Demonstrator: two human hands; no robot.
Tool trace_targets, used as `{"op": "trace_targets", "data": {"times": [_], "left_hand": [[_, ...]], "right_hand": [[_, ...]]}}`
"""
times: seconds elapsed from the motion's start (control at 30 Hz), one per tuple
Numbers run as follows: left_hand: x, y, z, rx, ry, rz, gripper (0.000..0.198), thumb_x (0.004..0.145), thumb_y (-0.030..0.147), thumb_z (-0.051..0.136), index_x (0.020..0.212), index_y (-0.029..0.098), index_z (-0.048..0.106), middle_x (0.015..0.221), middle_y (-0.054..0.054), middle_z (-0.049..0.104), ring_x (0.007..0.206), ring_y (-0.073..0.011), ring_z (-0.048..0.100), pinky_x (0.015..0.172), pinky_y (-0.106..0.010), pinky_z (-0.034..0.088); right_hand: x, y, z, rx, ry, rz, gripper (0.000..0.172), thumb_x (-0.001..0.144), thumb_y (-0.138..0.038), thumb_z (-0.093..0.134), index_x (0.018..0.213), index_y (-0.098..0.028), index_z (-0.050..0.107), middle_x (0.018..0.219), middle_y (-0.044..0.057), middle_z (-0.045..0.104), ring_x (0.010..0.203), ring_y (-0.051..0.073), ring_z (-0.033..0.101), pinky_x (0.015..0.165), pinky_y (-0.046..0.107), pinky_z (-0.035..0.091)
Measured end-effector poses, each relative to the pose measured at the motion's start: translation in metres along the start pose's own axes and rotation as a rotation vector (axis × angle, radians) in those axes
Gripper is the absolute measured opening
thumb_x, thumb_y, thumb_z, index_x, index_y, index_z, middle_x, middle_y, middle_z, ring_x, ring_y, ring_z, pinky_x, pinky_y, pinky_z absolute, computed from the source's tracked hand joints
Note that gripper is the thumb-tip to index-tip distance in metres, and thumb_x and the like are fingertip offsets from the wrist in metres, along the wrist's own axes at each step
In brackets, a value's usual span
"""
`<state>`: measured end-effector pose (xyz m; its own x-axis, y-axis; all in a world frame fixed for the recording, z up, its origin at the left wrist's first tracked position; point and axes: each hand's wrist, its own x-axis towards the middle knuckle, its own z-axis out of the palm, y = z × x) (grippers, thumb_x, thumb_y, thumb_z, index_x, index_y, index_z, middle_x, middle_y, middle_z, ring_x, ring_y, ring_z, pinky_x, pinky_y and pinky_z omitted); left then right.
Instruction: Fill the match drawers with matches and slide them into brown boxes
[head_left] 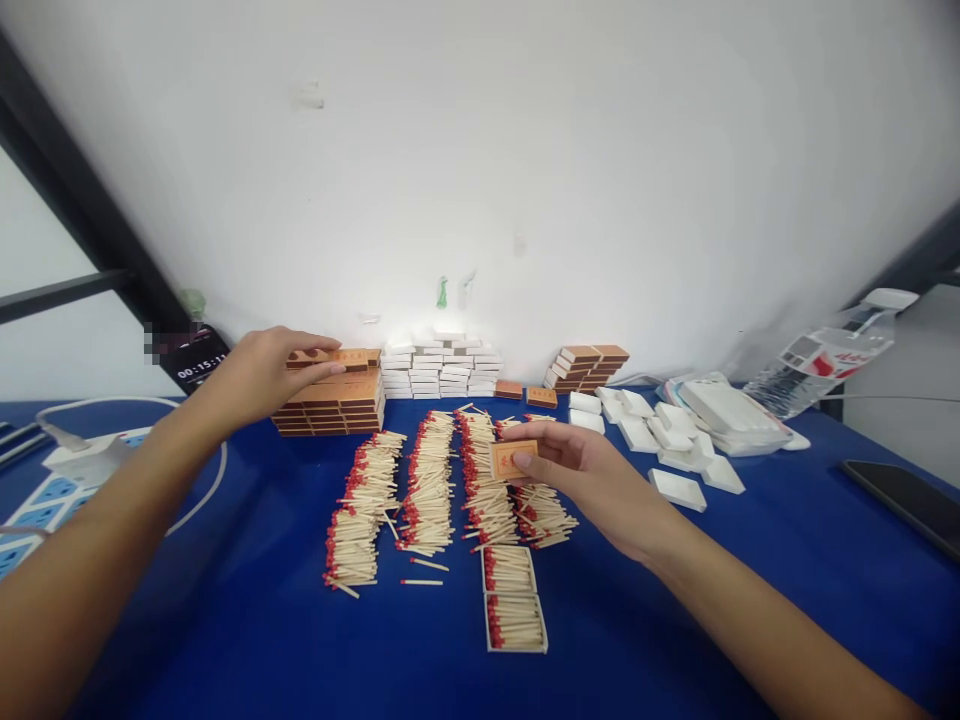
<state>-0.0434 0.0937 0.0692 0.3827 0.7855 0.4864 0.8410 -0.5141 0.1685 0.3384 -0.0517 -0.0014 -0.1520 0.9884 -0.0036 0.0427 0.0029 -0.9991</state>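
Observation:
My left hand [262, 375] reaches to the back left and grips an orange matchbox [330, 357] on top of a stack of orange matchboxes [334, 405]. My right hand [592, 475] holds another orange matchbox sleeve [510, 458] by thumb and fingers above the loose matches. Rows of red-tipped matches [431, 480] lie on the blue table [225, 620] between my hands. Two filled white trays of matches [512, 595] lie in front, near my right wrist.
White inner trays are stacked at the back centre [442, 370] and scattered at the right [660, 440]. More orange sleeves [589, 367] pile by the wall. A plastic water bottle [825, 360], a phone [904, 497], a timer [199, 362] and a power strip with cable [52, 480] lie around.

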Motion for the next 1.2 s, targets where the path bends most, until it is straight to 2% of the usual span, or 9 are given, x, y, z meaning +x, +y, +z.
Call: {"op": "trace_targets", "data": {"times": [0.07,0.2,0.37,0.63,0.73,0.83,0.93,1.1,1.2], "left_hand": [[0.010,-0.005,0.007,0.006,-0.052,0.025,0.048,0.090,0.062,0.063,0.110,0.022,0.081,0.106,-0.011,0.081,0.095,-0.0296,0.073,0.088,-0.041,0.056],[0.017,-0.003,0.022,0.017,-0.107,0.087,0.047,0.091,0.060,0.059,0.103,0.021,0.082,0.117,-0.011,0.079,0.108,-0.0302,0.070,0.098,-0.042,0.052],[0.018,-0.006,0.033,0.054,-0.091,0.112,0.052,0.093,0.062,0.052,0.102,0.022,0.083,0.112,-0.012,0.077,0.103,-0.0311,0.067,0.095,-0.044,0.051],[0.019,-0.009,0.028,0.076,-0.068,0.198,0.045,0.096,0.059,0.056,0.103,0.023,0.083,0.113,-0.010,0.075,0.104,-0.0277,0.066,0.097,-0.039,0.048],[0.020,-0.002,0.029,0.057,-0.069,0.268,0.045,0.100,0.058,0.053,0.114,0.024,0.081,0.116,-0.010,0.075,0.106,-0.0267,0.066,0.099,-0.039,0.048],[0.018,0.002,0.035,0.037,-0.105,0.327,0.042,0.102,0.055,0.053,0.124,0.030,0.079,0.128,-0.010,0.070,0.119,-0.0276,0.061,0.109,-0.044,0.045],[0.015,0.001,0.044,0.052,-0.092,0.307,0.037,0.101,0.053,0.055,0.121,0.035,0.079,0.139,-0.010,0.064,0.133,-0.0316,0.053,0.115,-0.052,0.040],[0.014,0.000,0.043,0.022,-0.033,0.290,0.051,0.099,0.063,0.054,0.128,0.028,0.077,0.148,-0.014,0.055,0.135,-0.0340,0.054,0.117,-0.053,0.042],[0.014,0.012,0.036,-0.012,0.024,0.283,0.055,0.098,0.066,0.055,0.128,0.024,0.076,0.144,-0.015,0.058,0.131,-0.0348,0.057,0.116,-0.052,0.044]], "right_hand": [[0.001,0.001,-0.002,-0.018,0.007,-0.010,0.040,0.088,-0.050,0.081,0.120,-0.026,0.076,0.130,0.009,0.074,0.116,0.024,0.069,0.102,0.042,0.055],[0.003,0.003,-0.006,-0.011,0.018,-0.004,0.038,0.088,-0.049,0.081,0.119,-0.026,0.077,0.127,0.009,0.074,0.112,0.026,0.070,0.098,0.044,0.057],[0.005,0.004,-0.009,-0.053,0.052,0.011,0.036,0.087,-0.047,0.081,0.118,-0.028,0.078,0.129,0.008,0.073,0.105,0.024,0.069,0.089,0.042,0.060],[0.006,0.001,-0.008,-0.088,0.072,0.002,0.035,0.086,-0.046,0.082,0.116,-0.028,0.078,0.132,0.007,0.072,0.104,0.021,0.068,0.085,0.038,0.059],[0.007,0.003,-0.009,-0.089,0.073,-0.003,0.035,0.086,-0.046,0.082,0.115,-0.028,0.078,0.132,0.007,0.072,0.105,0.022,0.068,0.087,0.038,0.059],[0.008,0.007,-0.009,-0.097,0.076,-0.019,0.035,0.086,-0.046,0.081,0.116,-0.028,0.078,0.129,0.008,0.073,0.103,0.022,0.069,0.085,0.039,0.060],[0.009,0.010,-0.009,-0.113,0.084,-0.026,0.035,0.086,-0.046,0.081,0.116,-0.028,0.078,0.127,0.008,0.074,0.101,0.022,0.069,0.083,0.039,0.060],[0.010,0.008,-0.011,-0.130,0.097,-0.039,0.034,0.086,-0.046,0.081,0.114,-0.027,0.078,0.129,0.008,0.074,0.099,0.022,0.071,0.083,0.040,0.061],[0.011,0.009,-0.011,-0.149,0.116,-0.087,0.032,0.085,-0.044,0.083,0.112,-0.026,0.078,0.126,0.008,0.076,0.101,0.024,0.073,0.087,0.041,0.062]]}}
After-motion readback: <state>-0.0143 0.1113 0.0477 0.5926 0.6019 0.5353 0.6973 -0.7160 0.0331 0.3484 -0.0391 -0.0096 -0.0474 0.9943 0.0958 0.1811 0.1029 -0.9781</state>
